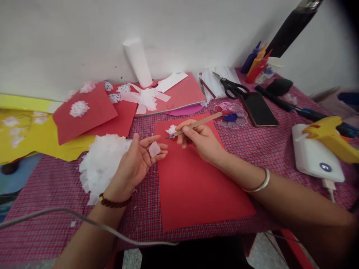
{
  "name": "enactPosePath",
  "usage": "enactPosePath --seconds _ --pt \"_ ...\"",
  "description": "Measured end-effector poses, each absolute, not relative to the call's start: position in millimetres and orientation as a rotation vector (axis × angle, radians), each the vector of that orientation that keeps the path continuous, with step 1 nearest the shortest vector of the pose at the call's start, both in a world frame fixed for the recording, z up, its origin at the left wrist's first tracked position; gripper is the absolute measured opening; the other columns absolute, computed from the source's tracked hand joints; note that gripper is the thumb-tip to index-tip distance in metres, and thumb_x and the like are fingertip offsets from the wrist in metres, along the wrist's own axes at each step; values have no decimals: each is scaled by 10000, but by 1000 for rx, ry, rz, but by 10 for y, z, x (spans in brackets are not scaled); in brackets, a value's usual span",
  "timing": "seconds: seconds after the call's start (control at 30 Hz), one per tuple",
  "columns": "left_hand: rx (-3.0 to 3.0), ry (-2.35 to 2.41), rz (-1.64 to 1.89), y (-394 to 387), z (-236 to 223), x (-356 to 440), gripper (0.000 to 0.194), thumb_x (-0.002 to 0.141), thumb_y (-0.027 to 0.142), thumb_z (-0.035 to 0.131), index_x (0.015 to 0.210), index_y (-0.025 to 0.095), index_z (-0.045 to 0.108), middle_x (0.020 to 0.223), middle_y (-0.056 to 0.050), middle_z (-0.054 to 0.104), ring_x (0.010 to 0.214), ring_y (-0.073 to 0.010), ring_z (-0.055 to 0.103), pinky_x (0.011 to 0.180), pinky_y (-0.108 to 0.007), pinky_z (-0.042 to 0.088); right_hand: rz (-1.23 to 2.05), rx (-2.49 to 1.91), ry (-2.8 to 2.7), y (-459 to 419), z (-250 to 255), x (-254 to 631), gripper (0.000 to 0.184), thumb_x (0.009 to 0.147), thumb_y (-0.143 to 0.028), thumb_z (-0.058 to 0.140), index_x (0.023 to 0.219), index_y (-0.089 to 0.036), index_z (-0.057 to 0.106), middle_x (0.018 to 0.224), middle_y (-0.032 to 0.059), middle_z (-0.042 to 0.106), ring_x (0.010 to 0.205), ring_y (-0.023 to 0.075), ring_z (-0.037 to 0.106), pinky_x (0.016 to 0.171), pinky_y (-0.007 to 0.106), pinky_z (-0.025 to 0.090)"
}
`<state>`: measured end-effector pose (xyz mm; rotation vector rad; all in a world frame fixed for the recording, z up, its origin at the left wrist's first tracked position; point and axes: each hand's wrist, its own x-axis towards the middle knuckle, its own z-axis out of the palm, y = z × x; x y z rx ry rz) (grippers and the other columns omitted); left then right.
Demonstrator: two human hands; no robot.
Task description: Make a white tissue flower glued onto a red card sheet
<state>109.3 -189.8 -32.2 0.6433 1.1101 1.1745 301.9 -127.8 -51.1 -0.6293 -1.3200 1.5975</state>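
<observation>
My left hand (140, 157) is turned palm up, with a small white paper square (154, 149) resting on its loosely bent fingers. In my right hand (200, 140) a thin wooden stick (209, 119) is pinched between thumb and fingers, its dark tip pointing left. That tip is just above a small white ruffled paper tuft (171, 130) on the red sheet (202, 194); whether they touch, I cannot tell. Beside my left wrist lies a pile of white paper squares (101, 164).
Behind are red cards (98, 112) with paper puffs, a white roll (138, 63) and paper strips (147, 99). Scissors (232, 87), a phone (260, 108), paint bottles (256, 67), a white power bank (316, 157) and a yellow glue gun (331, 136) are right. A cable (92, 224) crosses my left forearm.
</observation>
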Motion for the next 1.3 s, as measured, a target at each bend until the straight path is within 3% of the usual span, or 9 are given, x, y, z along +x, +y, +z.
enactPosePath --seconds 0.07,0.13,0.23,0.73,0.9,1.03,1.3 --pt "672 1104 1132 -1922 -357 1080 468 876 521 642 1095 108 667 868 -125 762 781 -190 732 734 -285 594 1591 -614 -1387 -1326 -502 3005 313 892 -513 630 937 -204 644 685 -27 646 576 87 577 554 221 484" --pt "707 1118 1082 -1954 -382 1069 460 795 325 761 1186 123 625 931 -109 766 824 -183 736 780 -280 589 1585 -617 -1441 -1354 -498 3000 312 912 -513 607 941 -204 643 689 -26 641 580 89 578 569 227 491" --pt "728 1154 1051 -1993 -403 1072 524 761 154 753 1249 137 563 991 -100 761 898 -191 741 827 -293 585 1583 -606 -1515 -1389 -496 2995 307 937 -501 578 915 -201 636 687 -23 638 590 91 584 583 232 497" --pt "723 1132 1091 -2017 -390 1169 439 750 107 685 1171 147 569 956 -48 735 791 -160 723 836 -346 593 1564 -548 -1725 -1470 -571 2939 267 989 -443 511 955 -198 609 754 -11 623 681 97 603 637 237 502" --pt "766 945 1074 -2039 -395 1119 554 661 -25 606 1178 173 582 963 -26 739 888 -164 720 937 -356 559 1563 -541 -1707 -1450 -576 2943 290 983 -457 519 950 -183 607 733 -13 621 655 93 600 617 235 500" --pt "834 873 1095 -2049 -392 1090 549 675 -48 569 1171 188 592 1049 -31 728 998 -175 703 996 -371 527 1605 -546 -1620 -1420 -574 2957 251 981 -418 542 983 -177 612 711 -17 641 611 87 596 602 232 497" --pt "956 883 1097 -2032 -462 1064 330 872 168 668 1190 196 586 1050 -51 739 985 -168 707 948 -332 539 1650 -549 -1552 -1412 -575 2950 229 976 -390 547 962 -177 630 696 -15 647 598 83 603 578 216 498"
